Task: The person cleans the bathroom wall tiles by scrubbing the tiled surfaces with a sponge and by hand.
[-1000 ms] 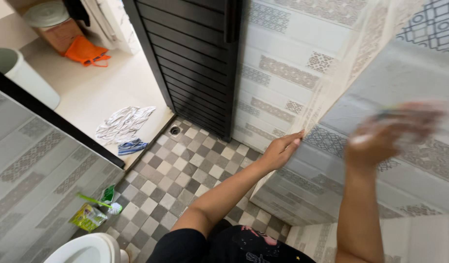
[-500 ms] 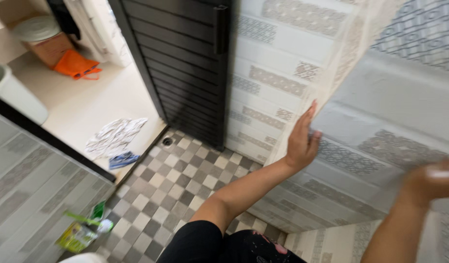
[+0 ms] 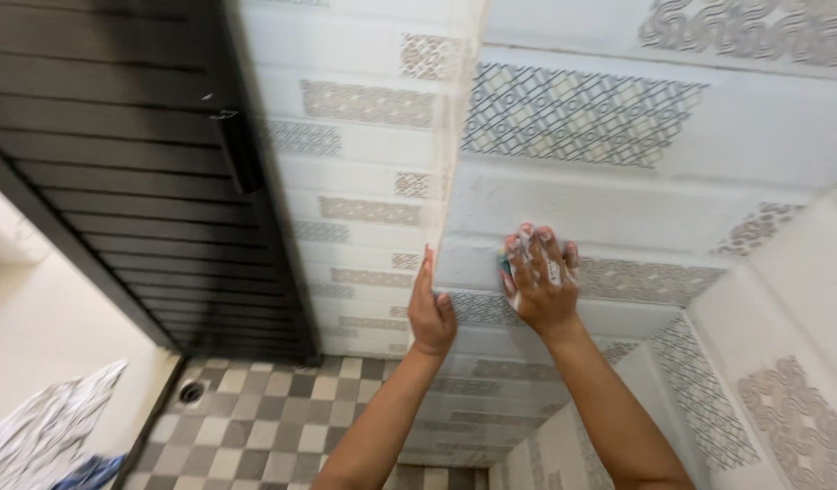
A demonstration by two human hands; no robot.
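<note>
The scrub pad point(image 3: 520, 263) is under the right hand point(image 3: 538, 289), pressed flat against the pale tiled wall point(image 3: 618, 213), a little right of the frame's centre. Only a small part of it shows: a teal edge at 9 o'clock of the fingers and white foam between them. The right hand covers it with 4 fingers spread upward, so the grip is a flat press more than a closed hold.

The pad is probably light and soft, and wet with soap, so it may be slippery; it seems best held with the palm on its back and the fingertips over its top edge.

The left hand point(image 3: 430, 313) is at 9 o'clock of the right one, near but apart. It is open and holds nothing, with its palm and fingers resting on the wall corner point(image 3: 450, 195), where 2 tiled faces meet.

Farther away, at 10 o'clock, stands a dark slatted door point(image 3: 119, 181). At 7 o'clock, well below, are the checkered floor point(image 3: 264, 426), a round drain point(image 3: 192, 392) and a patterned cloth point(image 3: 46, 431).
</note>
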